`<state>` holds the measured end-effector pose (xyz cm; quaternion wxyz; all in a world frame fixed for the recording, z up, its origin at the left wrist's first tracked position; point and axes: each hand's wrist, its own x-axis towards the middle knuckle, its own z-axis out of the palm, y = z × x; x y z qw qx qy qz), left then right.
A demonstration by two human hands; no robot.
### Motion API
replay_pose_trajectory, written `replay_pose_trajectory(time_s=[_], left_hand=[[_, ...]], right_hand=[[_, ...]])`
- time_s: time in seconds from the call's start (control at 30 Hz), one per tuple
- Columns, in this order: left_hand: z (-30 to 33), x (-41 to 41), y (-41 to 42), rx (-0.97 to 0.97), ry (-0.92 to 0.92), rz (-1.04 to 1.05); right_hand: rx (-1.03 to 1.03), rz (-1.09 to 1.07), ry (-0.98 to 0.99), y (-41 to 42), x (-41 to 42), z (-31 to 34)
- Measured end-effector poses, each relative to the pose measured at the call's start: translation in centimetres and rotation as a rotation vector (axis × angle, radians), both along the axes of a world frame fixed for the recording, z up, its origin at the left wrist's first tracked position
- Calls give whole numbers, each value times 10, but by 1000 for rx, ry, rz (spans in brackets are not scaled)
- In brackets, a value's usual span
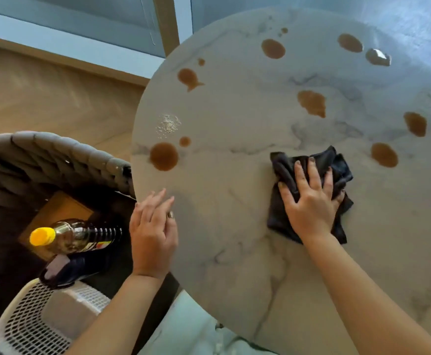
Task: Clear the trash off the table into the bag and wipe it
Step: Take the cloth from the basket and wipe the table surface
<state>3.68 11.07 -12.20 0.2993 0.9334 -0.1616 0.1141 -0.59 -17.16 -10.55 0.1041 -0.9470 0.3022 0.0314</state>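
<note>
While my right hand (311, 201) presses the cloth (309, 193) flat and my left hand (153, 234) rests open, careless strokes could smear the brown spills (163, 156) across the bench (235, 226).

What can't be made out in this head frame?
- Table: right and near rim cut off by the frame edges.
- Cloth: middle hidden under the right hand.
- Bottle: base hidden behind the left hand; label unreadable.
- Trash bag: not identifiable in view.
</note>
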Motion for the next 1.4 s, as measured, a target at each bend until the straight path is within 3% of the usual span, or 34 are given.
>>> replay_pose_trajectory(time_s=[0.1, 0.17, 0.27, 0.37, 0.43, 0.57, 0.67, 0.73, 0.8, 0.9, 1.0, 1.07, 1.17, 1.27, 1.33, 1.4], left_hand=[[-2, -3, 5, -182, 211, 294], [1, 0, -2, -332, 397, 478], [3, 5, -15, -536, 609, 584], [3, 2, -16, -437, 521, 551], [0, 2, -15, -351, 461, 523], [-5, 1, -21, 28, 359, 455], [-9, 0, -17, 184, 343, 406], [-11, 1, -13, 246, 333, 369], [-12, -1, -9, 290, 332, 309], [-11, -3, -9, 282, 326, 240], [-10, 2, -8, 223, 332, 261], [-9, 2, -8, 210, 335, 264], [-8, 2, -7, 178, 340, 264], [-10, 1, -7, 148, 337, 263], [-10, 1, -7, 132, 326, 268], [-10, 2, -7, 116, 315, 276]], right_hand=[[36, -121, 9, 27, 78, -2], [45, 73, 1, 67, 103, -2], [57, 489, -22, 103, 76, -3], [-14, 632, -51, 76, 34, -3], [-11, 481, -22, 50, 41, -1], [62, 172, 7, 62, 129, 3], [109, 374, -34, 112, 179, 2], [78, 629, -47, 136, 177, 0], [37, 749, -54, 130, 162, -2], [9, 644, -80, 82, 145, -3], [72, 410, -35, 67, 185, 1], [102, 375, -43, 88, 220, 1], [118, 650, -76, 133, 236, -1], [115, 975, -123, 129, 189, -2], [98, 1014, -148, 97, 154, -3], [113, 876, -140, 60, 155, -1]])
